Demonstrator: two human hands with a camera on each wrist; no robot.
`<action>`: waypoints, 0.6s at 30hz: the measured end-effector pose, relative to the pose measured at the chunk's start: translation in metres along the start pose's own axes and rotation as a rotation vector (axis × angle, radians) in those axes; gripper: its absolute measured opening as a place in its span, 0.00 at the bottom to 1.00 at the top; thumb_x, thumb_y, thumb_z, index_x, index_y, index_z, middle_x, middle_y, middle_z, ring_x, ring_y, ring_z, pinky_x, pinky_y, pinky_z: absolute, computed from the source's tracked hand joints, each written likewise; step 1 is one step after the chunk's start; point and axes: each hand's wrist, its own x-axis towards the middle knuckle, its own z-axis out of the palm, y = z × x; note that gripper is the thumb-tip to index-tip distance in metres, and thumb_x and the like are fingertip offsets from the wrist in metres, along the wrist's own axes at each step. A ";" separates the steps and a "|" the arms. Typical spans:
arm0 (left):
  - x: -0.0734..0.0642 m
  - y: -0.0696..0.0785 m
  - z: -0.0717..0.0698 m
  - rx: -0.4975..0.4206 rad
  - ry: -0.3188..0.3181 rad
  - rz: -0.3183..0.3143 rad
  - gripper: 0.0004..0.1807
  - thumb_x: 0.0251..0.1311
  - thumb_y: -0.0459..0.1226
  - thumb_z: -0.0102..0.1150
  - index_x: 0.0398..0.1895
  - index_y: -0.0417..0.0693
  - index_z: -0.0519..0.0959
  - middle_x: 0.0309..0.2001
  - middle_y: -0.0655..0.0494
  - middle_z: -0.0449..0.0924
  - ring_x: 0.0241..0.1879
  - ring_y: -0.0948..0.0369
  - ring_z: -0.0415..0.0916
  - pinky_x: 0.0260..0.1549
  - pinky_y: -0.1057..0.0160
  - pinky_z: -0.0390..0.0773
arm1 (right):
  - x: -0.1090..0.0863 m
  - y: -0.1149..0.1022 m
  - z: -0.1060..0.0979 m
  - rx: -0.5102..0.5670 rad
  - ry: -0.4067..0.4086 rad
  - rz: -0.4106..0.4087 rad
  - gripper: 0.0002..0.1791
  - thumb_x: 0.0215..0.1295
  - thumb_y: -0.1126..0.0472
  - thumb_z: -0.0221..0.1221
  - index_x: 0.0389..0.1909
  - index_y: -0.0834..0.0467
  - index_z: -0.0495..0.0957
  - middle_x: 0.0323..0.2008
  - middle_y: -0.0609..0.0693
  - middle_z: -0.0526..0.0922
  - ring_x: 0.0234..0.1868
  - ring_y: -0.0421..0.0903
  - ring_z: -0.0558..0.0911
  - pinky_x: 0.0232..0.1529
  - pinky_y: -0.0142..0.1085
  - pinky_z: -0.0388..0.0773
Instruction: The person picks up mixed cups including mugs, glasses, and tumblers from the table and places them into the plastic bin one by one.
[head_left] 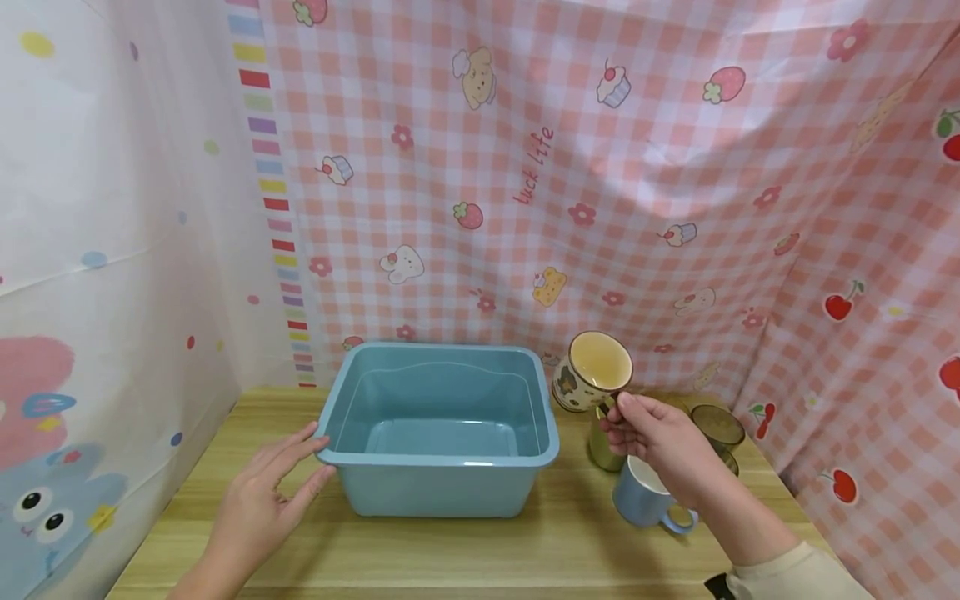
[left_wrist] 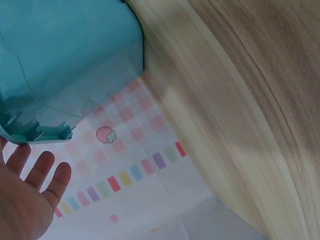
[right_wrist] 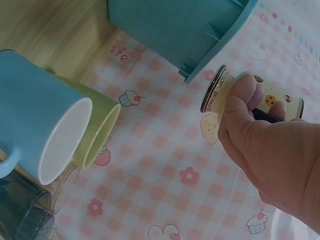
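A cream mug (head_left: 576, 385) with brown patches and a dark rim is lifted over the right part of the table. My right hand (head_left: 660, 437) grips it by its dark handle, and in the right wrist view the fingers and thumb close round that handle. To its left stands a light blue plastic basin (head_left: 438, 487) with nothing inside. My left hand (head_left: 258, 496) touches the basin's near left corner, fingers fairly straight at the rim. Below the right hand a blue mug (head_left: 641, 500) stands upright, beside a green cup (head_left: 603, 446) partly hidden by the hand.
Dark see-through glasses (head_left: 717, 427) stand at the right, partly behind the right forearm. The wooden table (head_left: 420, 558) ends at a pink checked cloth (head_left: 420, 208) behind and at the right. A white patterned sheet (head_left: 142, 250) hangs on the left.
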 end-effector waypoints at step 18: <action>0.001 0.003 -0.001 0.005 -0.017 -0.014 0.30 0.47 0.32 0.84 0.57 0.53 0.88 0.62 0.47 0.88 0.52 0.47 0.85 0.21 0.80 0.74 | 0.005 -0.013 0.011 0.016 -0.031 -0.028 0.25 0.87 0.46 0.48 0.51 0.66 0.77 0.44 0.45 0.87 0.46 0.40 0.86 0.53 0.35 0.88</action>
